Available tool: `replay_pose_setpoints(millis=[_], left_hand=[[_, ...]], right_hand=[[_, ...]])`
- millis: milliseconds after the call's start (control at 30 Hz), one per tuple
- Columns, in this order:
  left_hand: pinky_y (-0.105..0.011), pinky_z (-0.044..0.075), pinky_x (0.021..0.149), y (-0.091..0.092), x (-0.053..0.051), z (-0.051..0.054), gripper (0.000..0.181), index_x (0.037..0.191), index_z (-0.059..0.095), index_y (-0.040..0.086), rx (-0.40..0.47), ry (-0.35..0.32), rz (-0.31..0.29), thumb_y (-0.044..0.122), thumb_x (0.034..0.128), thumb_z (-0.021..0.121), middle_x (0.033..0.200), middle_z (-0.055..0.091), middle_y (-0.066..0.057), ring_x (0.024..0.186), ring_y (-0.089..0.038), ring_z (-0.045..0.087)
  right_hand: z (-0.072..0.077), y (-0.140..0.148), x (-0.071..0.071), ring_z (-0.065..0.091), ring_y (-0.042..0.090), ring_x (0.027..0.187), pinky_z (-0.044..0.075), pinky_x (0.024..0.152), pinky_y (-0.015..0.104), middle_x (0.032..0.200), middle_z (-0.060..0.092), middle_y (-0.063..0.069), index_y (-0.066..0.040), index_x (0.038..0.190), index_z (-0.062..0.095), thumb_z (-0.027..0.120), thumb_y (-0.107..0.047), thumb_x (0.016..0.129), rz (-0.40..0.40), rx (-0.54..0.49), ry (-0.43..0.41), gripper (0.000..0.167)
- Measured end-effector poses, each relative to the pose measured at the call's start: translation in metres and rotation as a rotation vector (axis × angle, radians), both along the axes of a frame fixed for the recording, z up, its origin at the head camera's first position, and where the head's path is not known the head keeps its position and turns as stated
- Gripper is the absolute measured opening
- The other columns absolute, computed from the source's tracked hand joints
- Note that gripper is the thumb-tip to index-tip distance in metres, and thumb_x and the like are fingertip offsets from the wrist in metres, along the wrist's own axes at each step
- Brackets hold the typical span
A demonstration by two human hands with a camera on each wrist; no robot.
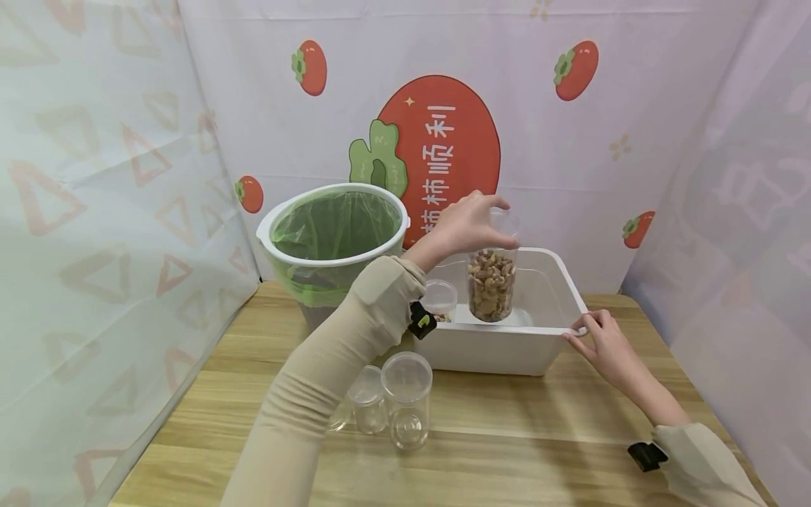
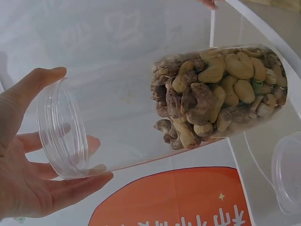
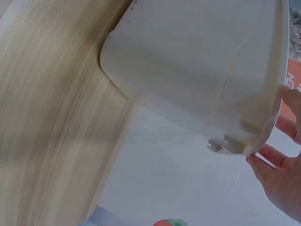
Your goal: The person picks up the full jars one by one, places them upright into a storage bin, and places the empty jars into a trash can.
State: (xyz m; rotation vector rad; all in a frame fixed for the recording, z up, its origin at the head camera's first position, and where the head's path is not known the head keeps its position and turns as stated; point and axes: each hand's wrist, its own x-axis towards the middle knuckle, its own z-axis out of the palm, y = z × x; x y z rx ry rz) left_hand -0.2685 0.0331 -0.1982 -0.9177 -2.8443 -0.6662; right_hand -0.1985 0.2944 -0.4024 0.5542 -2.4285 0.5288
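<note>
My left hand (image 1: 467,224) grips a clear plastic jar (image 1: 491,285) round its top end, thumb on one side and fingers on the other. The jar is upright and partly filled with cashew nuts (image 2: 211,89). It hangs over or inside a white plastic tub (image 1: 481,352); whether its base touches the tub floor I cannot tell. My right hand (image 1: 605,352) pinches the rim at the tub's right front corner, as the right wrist view also shows at the tub wall (image 3: 188,61). A second lidded jar (image 1: 440,296) with some nuts stands in the tub's left end.
Left of the tub stands a bin with a white rim (image 1: 269,239) and a green bag liner (image 1: 336,225). In front of the tub are a tall clear jar (image 1: 407,401) and a shorter one (image 1: 368,398), with another partly behind my left sleeve. A printed cloth hangs behind the wooden table (image 1: 507,436).
</note>
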Motion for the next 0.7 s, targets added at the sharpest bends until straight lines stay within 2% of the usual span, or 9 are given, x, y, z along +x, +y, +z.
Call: replay_pose_setpoints(millis=[133, 333, 500, 700], left_hand=[[-0.025, 0.041, 0.065, 0.002, -0.006, -0.013, 0.060, 0.122, 0.052, 0.019, -0.001, -0.006, 0.003, 0.044, 0.0709, 0.069, 0.113, 0.051, -0.004, 0.092, -0.011, 0.048], [-0.027, 0.042, 0.065, 0.006, -0.014, -0.034, 0.060, 0.124, 0.050, 0.020, -0.052, -0.014, 0.004, 0.045, 0.0721, 0.067, 0.112, 0.050, -0.004, 0.087, -0.013, 0.051], [-0.027, 0.042, 0.065, 0.008, -0.019, -0.051, 0.061, 0.125, 0.050, 0.020, -0.074, -0.027, -0.026, 0.045, 0.0718, 0.068, 0.114, 0.048, -0.004, 0.087, -0.013, 0.052], [-0.026, 0.041, 0.069, 0.010, -0.026, -0.067, 0.060, 0.123, 0.051, 0.016, -0.070, -0.057, -0.089, 0.040, 0.0715, 0.070, 0.110, 0.050, -0.005, 0.090, -0.013, 0.048]], right_hand=[[0.000, 0.000, 0.000, 0.045, 0.031, 0.074, 0.038, 0.057, 0.043, 0.086, 0.044, 0.020, -0.003, 0.079, 0.051, 0.072, -0.004, 0.069, 0.004, 0.004, 0.007, 0.023], [0.000, 0.000, -0.001, 0.046, 0.031, 0.075, 0.039, 0.057, 0.043, 0.086, 0.044, 0.020, -0.003, 0.079, 0.051, 0.073, 0.002, 0.065, 0.005, 0.008, 0.012, 0.027], [0.000, 0.000, -0.001, 0.046, 0.031, 0.074, 0.039, 0.057, 0.043, 0.086, 0.044, 0.020, -0.003, 0.079, 0.051, 0.073, 0.000, 0.066, 0.005, 0.006, 0.010, 0.025], [0.000, 0.001, -0.001, 0.046, 0.030, 0.074, 0.040, 0.057, 0.043, 0.086, 0.044, 0.019, -0.003, 0.080, 0.051, 0.073, 0.000, 0.066, 0.008, 0.008, 0.016, 0.026]])
